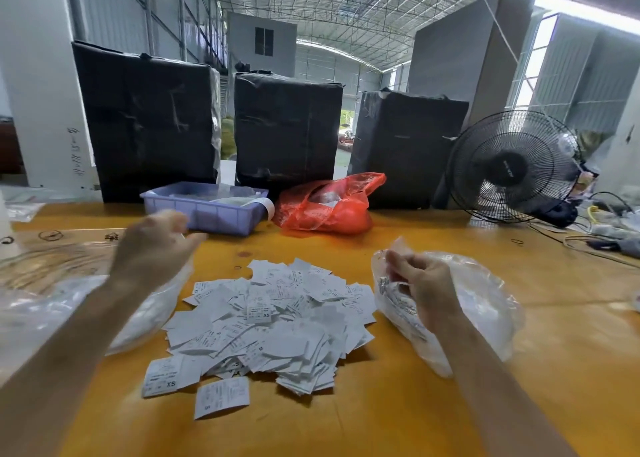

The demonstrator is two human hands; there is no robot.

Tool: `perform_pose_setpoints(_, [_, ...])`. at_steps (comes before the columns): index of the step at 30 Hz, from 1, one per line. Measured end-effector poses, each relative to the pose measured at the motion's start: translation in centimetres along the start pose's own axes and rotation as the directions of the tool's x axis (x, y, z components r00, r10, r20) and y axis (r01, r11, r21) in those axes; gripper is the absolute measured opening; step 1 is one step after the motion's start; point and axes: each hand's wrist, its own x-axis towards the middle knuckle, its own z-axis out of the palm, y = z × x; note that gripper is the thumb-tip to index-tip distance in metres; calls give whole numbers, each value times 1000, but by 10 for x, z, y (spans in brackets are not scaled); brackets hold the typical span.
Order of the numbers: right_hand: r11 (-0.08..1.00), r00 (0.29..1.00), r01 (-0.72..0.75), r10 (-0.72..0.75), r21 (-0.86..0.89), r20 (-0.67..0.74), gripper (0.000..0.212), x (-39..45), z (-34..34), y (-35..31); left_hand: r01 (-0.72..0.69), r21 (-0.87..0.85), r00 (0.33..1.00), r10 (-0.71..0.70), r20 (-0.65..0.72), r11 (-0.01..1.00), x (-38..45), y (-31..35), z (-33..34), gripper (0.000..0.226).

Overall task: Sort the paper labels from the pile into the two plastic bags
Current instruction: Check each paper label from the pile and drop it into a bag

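A pile of white paper labels (266, 321) with size letters lies in the middle of the yellow table (381, 415). One clear plastic bag (138, 314) lies left of the pile, another clear plastic bag (485, 304) right of it, with labels inside. My left hand (156, 245) hovers blurred over the left bag's far end; whether it holds anything I cannot tell. My right hand (420, 283) has its fingers curled at the right bag's mouth, pinching the plastic edge.
A lilac plastic tray (204, 210) and a red plastic bag (329, 207) sit behind the pile. Three black wrapped boxes (287, 127) stand along the far edge. A black fan (512, 169) and cables occupy the far right.
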Motion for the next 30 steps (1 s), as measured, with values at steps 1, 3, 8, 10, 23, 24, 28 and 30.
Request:
perform_pose_setpoints(1, [994, 988, -78, 68, 75, 137, 16, -5, 11, -2, -50, -167, 997, 58, 47, 985, -11, 16, 4, 29])
perform_pose_setpoints(3, [984, 918, -166, 130, 66, 374, 12, -14, 31, -2, 0, -439, 943, 145, 298, 898, -32, 49, 10, 38])
perform_pose_setpoints(8, [989, 792, -143, 136, -36, 595, 10, -34, 64, 9, 346, -561, 699, 193, 689, 752, -55, 68, 38, 53])
perform_pose_setpoints(10, [991, 788, -125, 128, -48, 602, 10, -37, 69, 14, 407, -573, 675, 189, 713, 712, -58, 64, 44, 49])
perform_pose_setpoints(23, [509, 773, 528, 43, -679, 633, 48, -47, 86, 40, 526, -683, 826, -113, 552, 507, -50, 43, 55, 16])
perform_pose_setpoints(24, [468, 763, 565, 17, -679, 646, 43, -48, 87, 40, 530, -682, 825, -121, 551, 504, -49, 42, 55, 16])
perform_pose_setpoints(28, [346, 743, 639, -44, -687, 668, 31, -49, 85, 38, 532, -693, 831, -144, 537, 486, -47, 37, 56, 11])
perform_pose_setpoints(30, [480, 786, 560, -50, -676, 616, 33, -48, 85, 34, 533, -706, 835, -151, 530, 466, -46, 36, 55, 8])
